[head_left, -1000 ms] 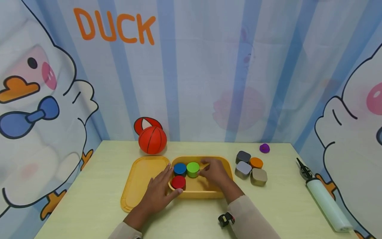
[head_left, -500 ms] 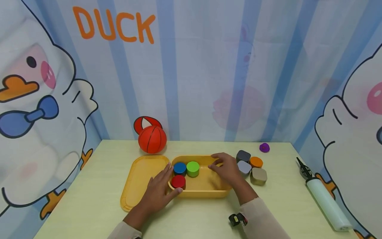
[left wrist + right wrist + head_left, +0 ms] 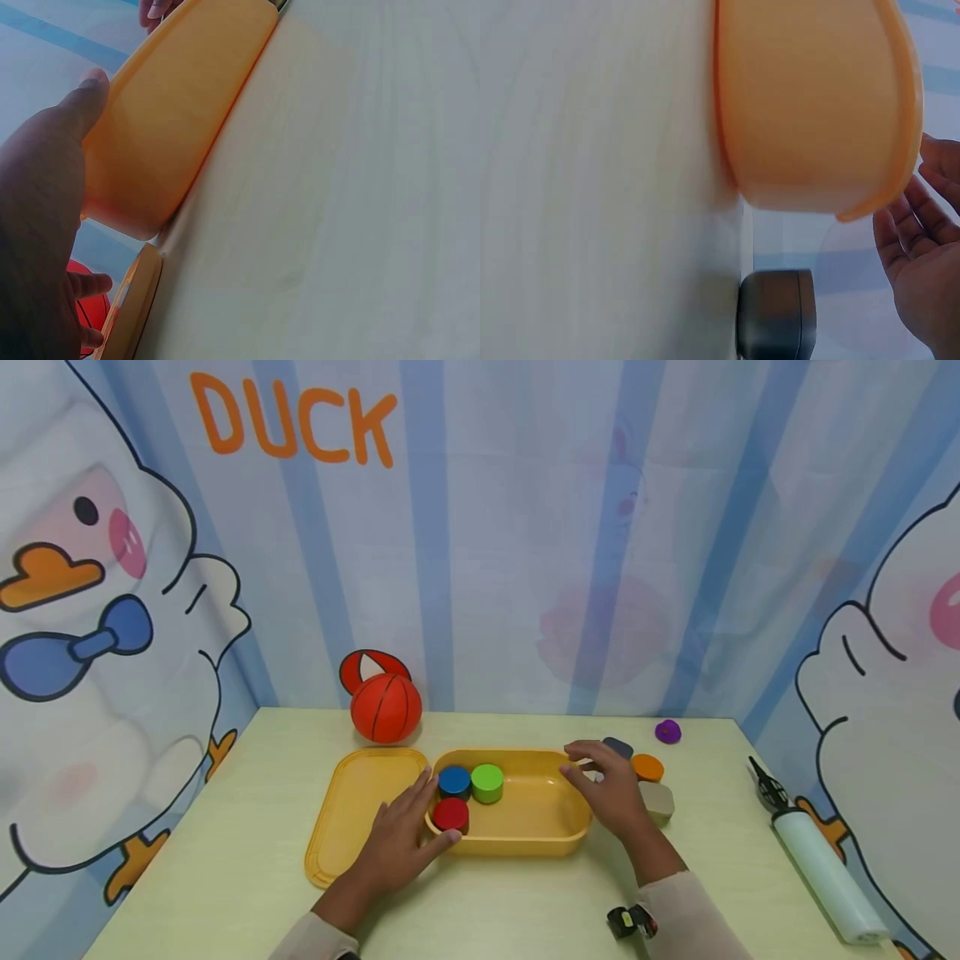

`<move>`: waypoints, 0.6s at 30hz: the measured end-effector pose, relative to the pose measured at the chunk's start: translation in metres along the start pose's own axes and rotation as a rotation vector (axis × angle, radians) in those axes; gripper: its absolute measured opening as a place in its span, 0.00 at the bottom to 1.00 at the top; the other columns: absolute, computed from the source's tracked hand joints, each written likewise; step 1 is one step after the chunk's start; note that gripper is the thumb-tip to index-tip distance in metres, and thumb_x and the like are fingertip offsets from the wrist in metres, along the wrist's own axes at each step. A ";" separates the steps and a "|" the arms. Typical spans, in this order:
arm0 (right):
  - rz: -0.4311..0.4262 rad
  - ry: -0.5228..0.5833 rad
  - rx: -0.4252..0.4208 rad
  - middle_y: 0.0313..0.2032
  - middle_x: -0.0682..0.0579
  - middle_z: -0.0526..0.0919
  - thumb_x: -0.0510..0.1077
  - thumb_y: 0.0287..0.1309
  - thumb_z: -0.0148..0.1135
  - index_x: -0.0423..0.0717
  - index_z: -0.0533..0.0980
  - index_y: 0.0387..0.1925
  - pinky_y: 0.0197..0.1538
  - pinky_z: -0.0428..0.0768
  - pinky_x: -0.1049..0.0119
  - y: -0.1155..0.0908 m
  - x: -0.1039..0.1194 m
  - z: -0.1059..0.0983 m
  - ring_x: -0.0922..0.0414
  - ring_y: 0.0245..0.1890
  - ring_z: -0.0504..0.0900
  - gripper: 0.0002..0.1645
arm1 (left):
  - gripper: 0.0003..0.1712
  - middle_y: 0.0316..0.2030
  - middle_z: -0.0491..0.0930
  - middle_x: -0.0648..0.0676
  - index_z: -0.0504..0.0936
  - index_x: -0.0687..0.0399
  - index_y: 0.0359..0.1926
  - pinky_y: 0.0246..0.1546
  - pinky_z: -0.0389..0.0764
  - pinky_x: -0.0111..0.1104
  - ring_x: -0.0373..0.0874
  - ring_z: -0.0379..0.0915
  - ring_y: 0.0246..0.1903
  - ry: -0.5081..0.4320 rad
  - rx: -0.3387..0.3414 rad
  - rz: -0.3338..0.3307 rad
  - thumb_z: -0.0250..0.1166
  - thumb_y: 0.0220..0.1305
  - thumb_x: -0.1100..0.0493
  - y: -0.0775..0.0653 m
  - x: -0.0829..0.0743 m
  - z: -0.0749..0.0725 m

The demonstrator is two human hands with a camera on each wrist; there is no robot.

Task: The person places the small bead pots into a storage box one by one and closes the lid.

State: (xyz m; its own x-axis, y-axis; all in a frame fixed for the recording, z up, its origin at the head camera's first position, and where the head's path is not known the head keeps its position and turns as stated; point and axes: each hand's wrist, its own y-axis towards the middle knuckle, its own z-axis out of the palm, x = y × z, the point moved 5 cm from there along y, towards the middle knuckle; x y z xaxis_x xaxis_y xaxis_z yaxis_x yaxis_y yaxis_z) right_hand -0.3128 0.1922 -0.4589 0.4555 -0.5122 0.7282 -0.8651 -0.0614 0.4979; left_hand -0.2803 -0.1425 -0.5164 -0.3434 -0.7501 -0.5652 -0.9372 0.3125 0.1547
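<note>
Draws the half-open, empty right hand [image 3: 617, 787] from the green block [image 3: 487, 784], apparently placed, to the right edge of the box [image 3: 517, 846], with left hand [image 3: 400, 837] spread, empty, at its left edge.

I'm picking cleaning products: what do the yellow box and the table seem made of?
Yellow box: probably smooth plastic, slightly glossy; light glints inside its rounded walls.
Table: perhaps wood or wood-effect laminate, matt; faint grain streaks show.

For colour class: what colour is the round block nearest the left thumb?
Red; the round block shows best in the head view.
</note>
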 end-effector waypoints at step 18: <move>0.177 -0.066 -0.055 0.63 0.41 0.87 0.40 0.72 0.73 0.40 0.87 0.60 0.67 0.84 0.65 -0.010 -0.042 -0.049 0.51 0.64 0.83 0.18 | 0.55 0.90 0.47 0.45 0.52 0.42 0.89 0.78 0.49 0.80 0.57 0.50 0.88 0.001 -0.009 -0.006 0.63 0.74 0.28 0.000 0.001 0.001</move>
State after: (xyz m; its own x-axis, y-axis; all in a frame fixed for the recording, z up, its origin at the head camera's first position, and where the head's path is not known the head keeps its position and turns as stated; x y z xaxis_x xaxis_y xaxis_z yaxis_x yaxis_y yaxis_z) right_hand -0.3135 0.2566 -0.4713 0.2811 -0.5659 0.7751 -0.9169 0.0802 0.3910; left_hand -0.2810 -0.1426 -0.5173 -0.3376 -0.7527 -0.5652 -0.9398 0.3029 0.1581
